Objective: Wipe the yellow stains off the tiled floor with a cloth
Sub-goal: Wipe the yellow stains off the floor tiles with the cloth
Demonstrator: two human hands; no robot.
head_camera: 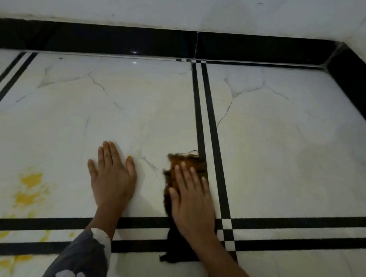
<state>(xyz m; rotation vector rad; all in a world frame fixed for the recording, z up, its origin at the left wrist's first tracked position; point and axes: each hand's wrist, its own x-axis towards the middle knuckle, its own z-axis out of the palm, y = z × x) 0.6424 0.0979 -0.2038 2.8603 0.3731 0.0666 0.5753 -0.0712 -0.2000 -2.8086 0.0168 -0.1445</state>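
Floor (288,148): glossy white marbled tiles crossed by paired black stripes (204,118).
Room edge: black skirting (97,38) under a white wall (190,3), with a corner at far right.
Yellow stains (28,190): lower left, well apart from the cloth.
Cloth (187,160): flat beside the stripes; blurred, apparently orange-brown ahead and dark near the wrist.
Right hand (192,197): fingers (184,174) straight, pressing the cloth.
Left hand (112,176): fingers straight, flat on bare tile, holding nothing.

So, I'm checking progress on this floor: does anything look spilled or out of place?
Yes. Yellow stains blotch the white tile at lower left, spreading across the black border lines. The right hand presses the cloth well to their right; the left hand lies flat between them.
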